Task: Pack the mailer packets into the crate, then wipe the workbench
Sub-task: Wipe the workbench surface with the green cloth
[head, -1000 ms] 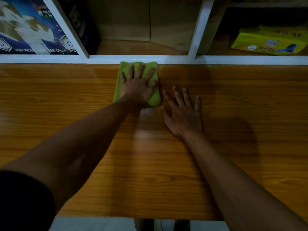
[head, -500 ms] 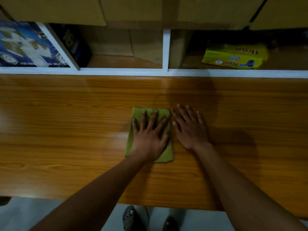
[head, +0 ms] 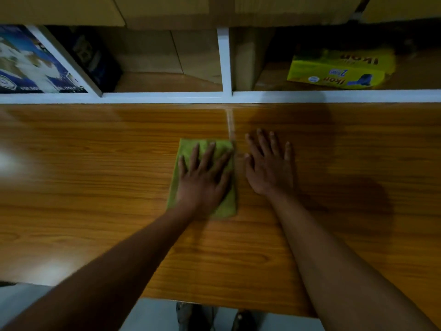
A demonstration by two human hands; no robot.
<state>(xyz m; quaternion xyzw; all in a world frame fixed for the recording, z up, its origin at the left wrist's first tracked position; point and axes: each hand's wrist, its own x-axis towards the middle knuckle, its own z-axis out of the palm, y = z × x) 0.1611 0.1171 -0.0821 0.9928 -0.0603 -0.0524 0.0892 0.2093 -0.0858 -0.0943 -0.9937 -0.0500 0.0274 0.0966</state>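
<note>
At frame center we see our left hand pressing flat, fingers spread, on the green cloth, its long axis pointing toward the shelf, while our right hand rests open just beside it on the table.

Yellow packet in right shelf cubby; blue printed box far left; cardboard boxes above

A wood-grain workbench fills the view. A green cloth lies flat near its middle, under the left hand. The right hand rests flat on the bare wood just right of it.
</note>
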